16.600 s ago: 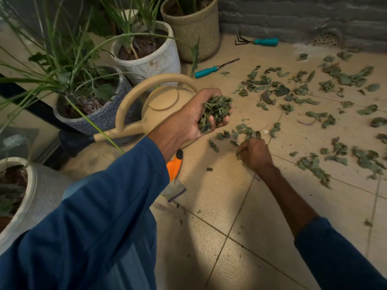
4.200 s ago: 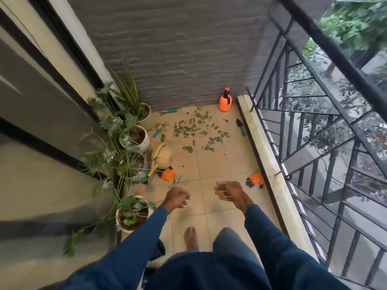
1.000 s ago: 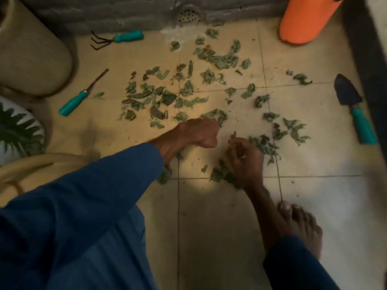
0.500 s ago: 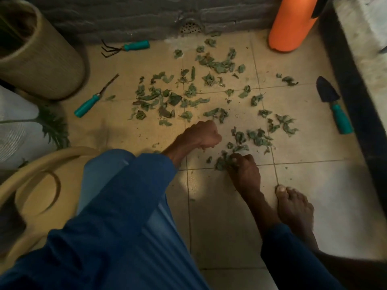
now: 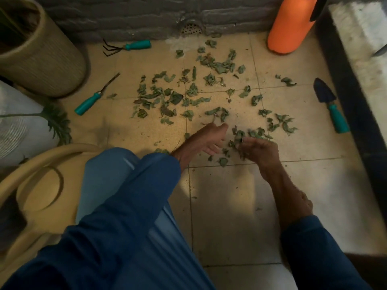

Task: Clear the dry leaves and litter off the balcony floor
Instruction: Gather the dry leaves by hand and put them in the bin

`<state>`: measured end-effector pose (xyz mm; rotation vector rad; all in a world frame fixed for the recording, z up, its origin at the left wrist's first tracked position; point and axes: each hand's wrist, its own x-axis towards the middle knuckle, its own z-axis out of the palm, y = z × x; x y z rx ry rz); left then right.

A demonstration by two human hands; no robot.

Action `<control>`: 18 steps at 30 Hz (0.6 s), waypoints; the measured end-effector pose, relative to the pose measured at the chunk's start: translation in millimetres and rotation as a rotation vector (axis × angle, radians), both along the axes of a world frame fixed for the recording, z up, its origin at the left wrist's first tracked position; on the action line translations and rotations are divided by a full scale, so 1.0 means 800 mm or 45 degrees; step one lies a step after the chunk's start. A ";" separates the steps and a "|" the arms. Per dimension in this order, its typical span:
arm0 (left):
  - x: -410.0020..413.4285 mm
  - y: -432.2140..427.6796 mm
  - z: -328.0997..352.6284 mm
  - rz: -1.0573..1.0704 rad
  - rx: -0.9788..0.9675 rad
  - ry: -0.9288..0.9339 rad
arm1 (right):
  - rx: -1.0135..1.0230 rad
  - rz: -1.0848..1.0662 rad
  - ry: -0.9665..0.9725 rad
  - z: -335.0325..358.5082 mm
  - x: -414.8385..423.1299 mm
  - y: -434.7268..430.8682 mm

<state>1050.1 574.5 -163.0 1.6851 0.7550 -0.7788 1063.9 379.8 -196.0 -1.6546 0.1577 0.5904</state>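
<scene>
Near woven pot, contents too dark to tell, left hand splayed, right hand pinching dry leaves.

Past the fingers, up on the right, I see an orange spray bottle by the grey wall. A small rake lies up on the left. A green-handled tool lies left of them, near a woven pot. A little shovel lies to their right. A tan watering can sits down on the left.
</scene>
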 end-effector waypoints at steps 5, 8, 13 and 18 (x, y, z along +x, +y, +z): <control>-0.006 -0.011 0.020 0.334 -0.699 0.201 | 0.089 0.072 -0.108 0.050 0.007 0.035; -0.004 -0.011 0.029 0.376 -0.655 0.070 | -0.258 0.173 -0.401 0.052 0.003 0.055; -0.009 0.000 0.027 0.339 -0.249 -0.092 | -0.461 0.530 -0.758 0.053 0.005 0.070; -0.019 0.024 0.019 0.285 0.067 -0.187 | -0.095 0.545 -0.445 0.041 0.021 0.052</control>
